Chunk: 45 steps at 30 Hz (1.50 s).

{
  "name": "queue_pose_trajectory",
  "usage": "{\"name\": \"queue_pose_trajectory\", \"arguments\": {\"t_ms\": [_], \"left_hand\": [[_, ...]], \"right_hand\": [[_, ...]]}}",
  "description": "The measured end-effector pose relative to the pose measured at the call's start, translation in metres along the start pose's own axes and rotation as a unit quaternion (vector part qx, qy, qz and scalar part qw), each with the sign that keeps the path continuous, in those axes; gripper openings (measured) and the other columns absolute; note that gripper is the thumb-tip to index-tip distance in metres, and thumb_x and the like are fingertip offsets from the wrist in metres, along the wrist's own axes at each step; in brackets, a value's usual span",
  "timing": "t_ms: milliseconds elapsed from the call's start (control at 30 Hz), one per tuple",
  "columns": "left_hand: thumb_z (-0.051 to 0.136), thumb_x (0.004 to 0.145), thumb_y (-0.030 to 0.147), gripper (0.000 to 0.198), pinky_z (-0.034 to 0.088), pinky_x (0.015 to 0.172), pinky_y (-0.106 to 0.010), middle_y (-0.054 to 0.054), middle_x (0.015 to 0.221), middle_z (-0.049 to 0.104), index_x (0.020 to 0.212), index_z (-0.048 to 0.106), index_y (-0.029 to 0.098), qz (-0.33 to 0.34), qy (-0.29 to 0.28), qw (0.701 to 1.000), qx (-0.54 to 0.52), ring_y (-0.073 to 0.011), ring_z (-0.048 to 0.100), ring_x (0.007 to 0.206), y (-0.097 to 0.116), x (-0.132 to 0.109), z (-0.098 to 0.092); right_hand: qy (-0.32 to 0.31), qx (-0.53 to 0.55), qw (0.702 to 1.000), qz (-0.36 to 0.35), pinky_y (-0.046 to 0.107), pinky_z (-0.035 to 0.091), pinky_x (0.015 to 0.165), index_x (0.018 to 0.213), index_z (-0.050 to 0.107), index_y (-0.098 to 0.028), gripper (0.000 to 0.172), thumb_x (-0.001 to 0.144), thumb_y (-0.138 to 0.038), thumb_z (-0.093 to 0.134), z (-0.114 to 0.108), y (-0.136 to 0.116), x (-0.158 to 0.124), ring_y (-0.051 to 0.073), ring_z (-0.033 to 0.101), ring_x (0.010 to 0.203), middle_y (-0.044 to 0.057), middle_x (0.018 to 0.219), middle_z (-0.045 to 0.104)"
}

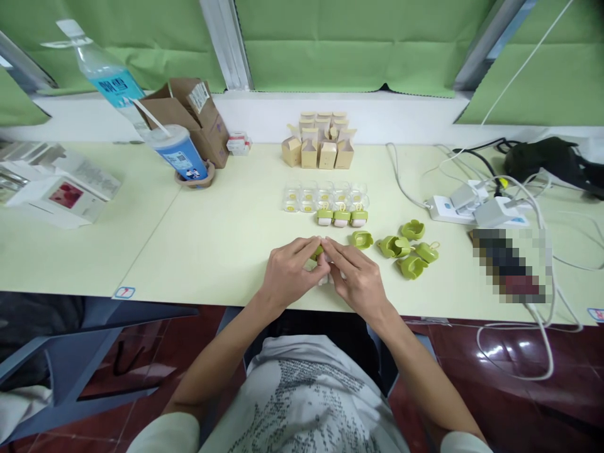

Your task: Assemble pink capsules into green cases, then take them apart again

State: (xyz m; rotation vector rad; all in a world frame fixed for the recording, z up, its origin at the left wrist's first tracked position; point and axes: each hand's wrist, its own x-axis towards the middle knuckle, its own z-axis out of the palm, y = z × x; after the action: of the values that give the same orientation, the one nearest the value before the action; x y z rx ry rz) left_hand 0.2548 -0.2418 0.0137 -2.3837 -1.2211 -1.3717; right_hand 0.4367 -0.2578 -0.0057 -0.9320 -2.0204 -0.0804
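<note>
Close to the table's front edge, my left hand [291,270] and my right hand [357,275] meet fingertip to fingertip around a small green plastic case [318,252]. Both hands are closed on it, and the fingers hide most of it. Something pale shows between and below the fingers; its shape is unclear. Just beyond stand three green-topped cases [341,218] with pinkish-white lower parts, side by side. An open green shell [362,240] lies right of my fingertips. Farther right is a loose group of several green shells [412,267], some with loops.
Clear plastic packs [325,194] with yellow labels lie behind the cases, and small tan boxes [309,154] stand by the wall. A blue cup [182,154], a bottle [113,82] and a carton [207,126] are left. A power strip [453,211], cables and a blurred-out object [509,265] lie right.
</note>
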Motion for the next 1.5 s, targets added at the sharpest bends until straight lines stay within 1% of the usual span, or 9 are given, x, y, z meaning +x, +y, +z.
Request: {"name": "queue_pose_trajectory", "arguments": {"t_ms": [533,667,767,867,967,1033,1100,1200,1500], "left_hand": [[0.064,0.089,0.008,0.018,0.064,0.070,-0.024,-0.005,0.091,0.086,0.094,0.079,0.017,-0.014,-0.008,0.998,-0.062,-0.0175,0.083,0.078,-0.001,0.007,-0.005],[0.060,0.091,0.007,0.023,0.063,0.065,-0.025,-0.006,0.087,0.086,0.090,0.080,0.016,-0.018,-0.008,0.999,-0.034,-0.0186,0.083,0.075,-0.014,0.007,-0.009],[0.056,0.092,0.005,0.029,0.065,0.065,-0.022,-0.005,0.096,0.087,0.092,0.082,0.016,-0.085,-0.004,0.995,-0.059,-0.0161,0.084,0.077,-0.032,0.009,-0.015],[0.058,0.098,0.012,0.031,0.070,0.075,-0.025,-0.009,0.130,0.082,0.116,0.082,0.018,-0.142,-0.060,0.980,-0.128,-0.0163,0.083,0.094,-0.044,0.011,-0.015],[0.069,0.099,0.025,0.053,0.072,0.077,-0.026,-0.013,0.159,0.063,0.151,0.065,0.024,-0.159,-0.173,0.944,-0.234,-0.0181,0.080,0.108,-0.046,0.011,-0.010],[0.076,0.098,0.032,0.064,0.071,0.080,-0.026,-0.012,0.160,0.061,0.159,0.058,0.028,-0.158,-0.221,0.918,-0.288,-0.0192,0.079,0.112,-0.045,0.010,-0.005],[0.079,0.098,0.037,0.058,0.071,0.083,-0.027,-0.010,0.145,0.072,0.153,0.064,0.026,-0.159,-0.228,0.912,-0.303,-0.0195,0.078,0.110,-0.044,0.009,-0.001],[0.081,0.096,0.035,0.045,0.070,0.085,-0.030,-0.008,0.126,0.079,0.138,0.072,0.022,-0.171,-0.206,0.928,-0.260,-0.0197,0.076,0.105,-0.049,0.008,0.004],[0.075,0.096,0.020,0.044,0.064,0.103,-0.052,-0.016,0.128,0.076,0.139,0.067,0.018,-0.252,-0.222,0.941,-0.037,-0.0323,0.072,0.120,-0.082,-0.003,0.015]], "right_hand": [[-0.024,0.017,1.000,0.004,0.041,0.071,0.087,0.148,0.067,-0.020,0.043,0.108,-0.012,0.054,0.000,-0.002,0.003,0.027,0.081,0.108,0.014,0.132,0.081],[-0.026,0.015,0.999,0.015,0.039,0.070,0.092,0.144,0.069,-0.019,0.038,0.108,-0.015,0.059,-0.007,0.001,0.003,0.027,0.081,0.111,0.015,0.130,0.081],[-0.003,-0.010,0.998,0.061,0.039,0.070,0.092,0.139,0.072,-0.020,0.032,0.107,-0.024,0.066,-0.012,0.014,0.004,0.027,0.082,0.107,0.013,0.125,0.082],[0.031,-0.030,0.992,0.120,0.041,0.069,0.087,0.129,0.075,-0.021,0.027,0.106,-0.033,0.069,-0.008,0.028,0.005,0.029,0.082,0.100,0.013,0.116,0.084],[0.035,-0.001,0.988,0.151,0.042,0.068,0.087,0.127,0.074,-0.021,0.027,0.104,-0.036,0.071,-0.002,0.032,0.005,0.028,0.083,0.097,0.012,0.115,0.084],[0.023,0.046,0.985,0.163,0.042,0.068,0.089,0.128,0.073,-0.022,0.030,0.102,-0.036,0.074,0.001,0.028,0.005,0.027,0.083,0.096,0.010,0.117,0.084],[0.011,0.082,0.981,0.177,0.042,0.067,0.090,0.129,0.072,-0.023,0.031,0.102,-0.037,0.075,0.001,0.023,0.006,0.026,0.083,0.095,0.009,0.119,0.084],[0.025,0.080,0.976,0.200,0.043,0.066,0.091,0.128,0.073,-0.024,0.030,0.103,-0.040,0.071,-0.003,0.021,0.007,0.027,0.082,0.096,0.009,0.121,0.084],[0.010,0.121,0.941,0.316,0.036,0.056,0.076,0.122,0.080,-0.023,0.039,0.098,-0.053,0.075,-0.012,0.029,0.011,0.021,0.072,0.077,0.006,0.104,0.083]]}}
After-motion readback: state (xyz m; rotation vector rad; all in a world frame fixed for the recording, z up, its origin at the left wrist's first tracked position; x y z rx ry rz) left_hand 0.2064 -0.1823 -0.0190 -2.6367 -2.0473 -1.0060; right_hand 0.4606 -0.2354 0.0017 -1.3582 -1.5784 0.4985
